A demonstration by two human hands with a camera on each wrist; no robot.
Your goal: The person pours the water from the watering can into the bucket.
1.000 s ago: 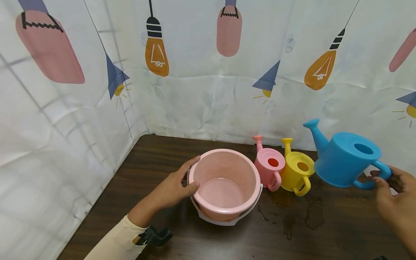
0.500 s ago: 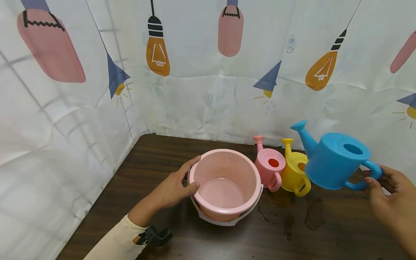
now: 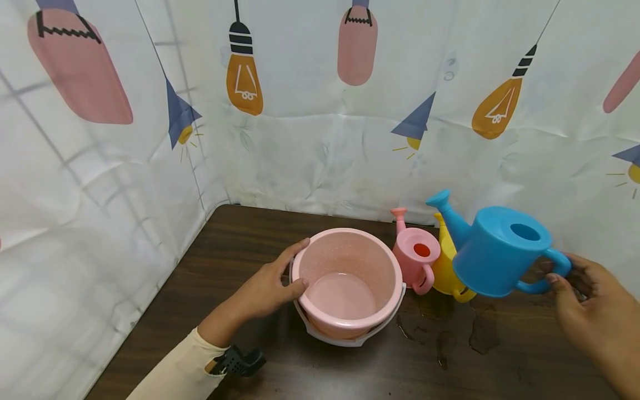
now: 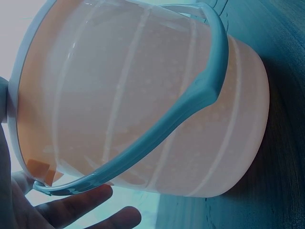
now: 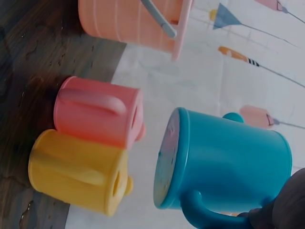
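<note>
My left hand (image 3: 272, 289) grips the near-left rim of a pink bucket (image 3: 350, 250), thumb over the rim and fingers along the outside. The bucket stands upright on the table with its pale bail handle (image 4: 157, 138) hanging down its side. My right hand (image 3: 595, 311) holds a blue watering can (image 3: 500, 255) by its loop handle, raised off the table with the spout towards the upper left. Behind it, partly hidden in the head view, stands a yellow watering can (image 5: 76, 171). A pink watering can (image 3: 412, 261) stands between the yellow one and the bucket.
The dark wooden table (image 3: 240, 233) has wet patches (image 3: 484, 330) in front of the small cans. A white curtain (image 3: 310, 155) printed with lamps and bulbs hangs along the back and left edges.
The right hand has carried the blue watering can leftward and slightly down, so it now covers much of the yellow can. The left hand and bucket have stayed put.
</note>
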